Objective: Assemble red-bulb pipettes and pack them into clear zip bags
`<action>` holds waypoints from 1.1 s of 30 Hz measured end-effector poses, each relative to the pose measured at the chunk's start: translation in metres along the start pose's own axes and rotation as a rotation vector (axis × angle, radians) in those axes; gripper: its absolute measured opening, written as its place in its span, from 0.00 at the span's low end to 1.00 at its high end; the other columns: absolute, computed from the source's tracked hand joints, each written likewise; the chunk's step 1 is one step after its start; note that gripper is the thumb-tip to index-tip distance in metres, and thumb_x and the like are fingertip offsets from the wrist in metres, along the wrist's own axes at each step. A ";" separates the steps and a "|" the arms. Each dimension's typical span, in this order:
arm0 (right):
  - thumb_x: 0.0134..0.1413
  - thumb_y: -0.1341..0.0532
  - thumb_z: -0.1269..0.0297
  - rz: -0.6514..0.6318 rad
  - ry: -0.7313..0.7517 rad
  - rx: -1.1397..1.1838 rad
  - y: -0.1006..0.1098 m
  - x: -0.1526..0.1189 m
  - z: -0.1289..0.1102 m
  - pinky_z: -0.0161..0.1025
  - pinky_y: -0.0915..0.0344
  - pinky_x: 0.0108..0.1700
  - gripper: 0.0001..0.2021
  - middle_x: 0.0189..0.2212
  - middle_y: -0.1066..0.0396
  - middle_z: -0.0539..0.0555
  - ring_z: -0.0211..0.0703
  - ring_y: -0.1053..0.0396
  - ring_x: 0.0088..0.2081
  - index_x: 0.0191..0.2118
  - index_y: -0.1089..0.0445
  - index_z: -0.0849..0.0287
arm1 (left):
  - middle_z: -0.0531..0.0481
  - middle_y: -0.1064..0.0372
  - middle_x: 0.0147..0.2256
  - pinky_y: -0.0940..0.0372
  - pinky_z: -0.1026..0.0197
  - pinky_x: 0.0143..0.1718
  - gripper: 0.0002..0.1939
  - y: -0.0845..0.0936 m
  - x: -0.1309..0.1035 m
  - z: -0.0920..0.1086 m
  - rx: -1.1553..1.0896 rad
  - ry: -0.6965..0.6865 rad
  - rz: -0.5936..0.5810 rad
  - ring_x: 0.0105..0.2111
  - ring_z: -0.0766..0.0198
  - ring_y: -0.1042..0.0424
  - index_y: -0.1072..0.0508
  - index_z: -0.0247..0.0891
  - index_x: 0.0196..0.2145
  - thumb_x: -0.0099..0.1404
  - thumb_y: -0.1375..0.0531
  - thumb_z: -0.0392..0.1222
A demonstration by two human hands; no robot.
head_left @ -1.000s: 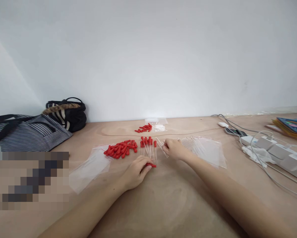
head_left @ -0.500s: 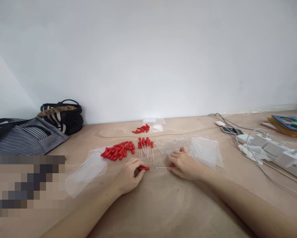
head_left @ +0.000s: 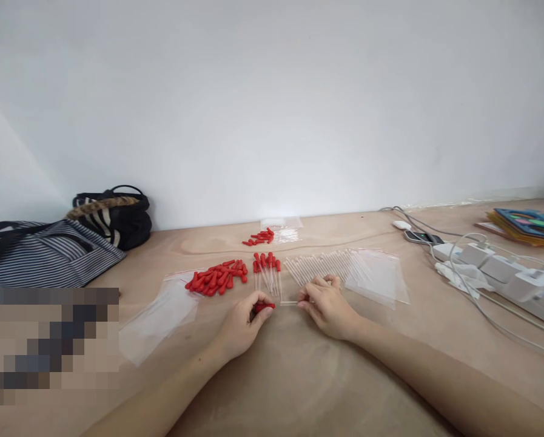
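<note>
A red rubber dropper bulb point(head_left: 264, 308) is pinched in my left hand point(head_left: 243, 321), its narrow neck facing right. My right hand point(head_left: 327, 306) grips a thin clear glass tube point(head_left: 289, 303), whose free end points left at the bulb with a small gap between them. Just beyond the hands lie several droppers point(head_left: 266, 267) with red bulbs fitted on glass tubes. A heap of loose red bulbs point(head_left: 214, 278) rests behind my left hand. Behind my right hand spreads a row of bare glass tubes point(head_left: 319, 264).
Clear plastic bags lie at left point(head_left: 162, 315) and right point(head_left: 381, 279). Farther back are smaller red bulbs point(head_left: 259, 237) and thin tubes point(head_left: 287, 233). White chargers on a power strip point(head_left: 503, 267) with cables stand at right. Striped bags point(head_left: 48, 249) sit at left.
My right hand has moved left with the glass tube, bringing its end closer to the bulb. My left hand has shifted its fingers slightly farther over the bulb.
</note>
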State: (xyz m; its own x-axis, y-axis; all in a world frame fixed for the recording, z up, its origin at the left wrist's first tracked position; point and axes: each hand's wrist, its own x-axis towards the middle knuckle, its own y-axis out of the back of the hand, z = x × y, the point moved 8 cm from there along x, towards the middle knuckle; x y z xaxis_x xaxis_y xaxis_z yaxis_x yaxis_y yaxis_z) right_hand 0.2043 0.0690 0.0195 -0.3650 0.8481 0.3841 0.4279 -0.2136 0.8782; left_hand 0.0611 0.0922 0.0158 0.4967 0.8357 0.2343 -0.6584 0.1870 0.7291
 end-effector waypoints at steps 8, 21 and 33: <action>0.55 0.49 0.68 0.065 0.060 0.002 -0.004 -0.004 -0.017 0.42 0.57 0.42 0.10 0.30 0.31 0.51 0.38 0.40 0.36 0.41 0.34 0.53 | 0.51 0.32 0.29 0.38 0.62 0.31 0.07 -0.001 0.001 -0.010 -0.220 0.028 0.062 0.30 0.63 0.33 0.33 0.37 0.32 0.59 0.46 0.43; 0.55 0.49 0.67 0.069 0.077 0.083 -0.005 -0.004 -0.028 0.42 0.57 0.42 0.09 0.28 0.30 0.51 0.38 0.40 0.34 0.37 0.33 0.57 | 0.51 0.32 0.28 0.37 0.62 0.31 0.07 -0.004 0.000 -0.015 -0.339 0.045 0.097 0.30 0.63 0.32 0.34 0.36 0.31 0.58 0.44 0.43; 0.53 0.49 0.70 0.104 0.212 0.063 -0.001 -0.004 -0.031 0.44 0.58 0.42 0.11 0.24 0.33 0.50 0.39 0.42 0.34 0.39 0.31 0.55 | 0.53 0.32 0.26 0.39 0.65 0.28 0.06 -0.007 -0.004 -0.016 -0.385 0.055 0.083 0.27 0.66 0.33 0.32 0.36 0.30 0.57 0.43 0.41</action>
State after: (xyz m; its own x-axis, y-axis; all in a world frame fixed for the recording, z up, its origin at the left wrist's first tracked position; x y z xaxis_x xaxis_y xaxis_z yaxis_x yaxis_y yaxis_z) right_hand 0.1796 0.0505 0.0259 -0.4788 0.7008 0.5287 0.5209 -0.2580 0.8137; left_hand 0.0548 0.0958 0.0001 0.4088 0.8807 0.2395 -0.8639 0.2888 0.4125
